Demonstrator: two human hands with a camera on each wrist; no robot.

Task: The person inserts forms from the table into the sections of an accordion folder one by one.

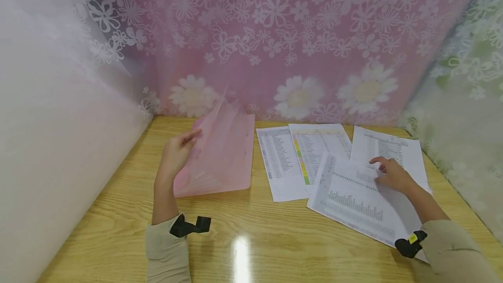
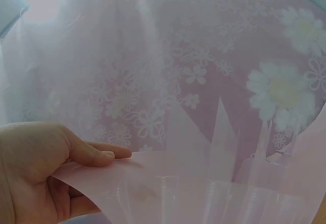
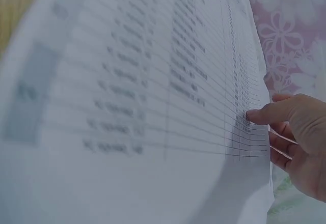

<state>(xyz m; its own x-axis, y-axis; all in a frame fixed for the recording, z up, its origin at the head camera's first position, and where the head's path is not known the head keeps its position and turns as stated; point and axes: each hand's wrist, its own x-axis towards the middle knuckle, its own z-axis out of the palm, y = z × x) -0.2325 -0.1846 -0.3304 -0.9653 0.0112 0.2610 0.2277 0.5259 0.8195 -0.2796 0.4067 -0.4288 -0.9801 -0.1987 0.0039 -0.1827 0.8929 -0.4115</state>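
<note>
At the left of the table, my left hand pinches the raised edge of a pink plastic folder. The left wrist view shows the thumb on top of the pink cover, with clear plastic leaves standing up beside it. The folder's back lies flat on the table. Over to the right, my right hand pinches a printed sheet by its edge, thumb on the printed face in the right wrist view. That sheet is tilted and overlaps other papers.
Beneath and behind the held sheet lie a printed list, a page with a coloured strip and another printed page. The wooden table meets a pink floral curtain at the back, with pale sheeting at both sides.
</note>
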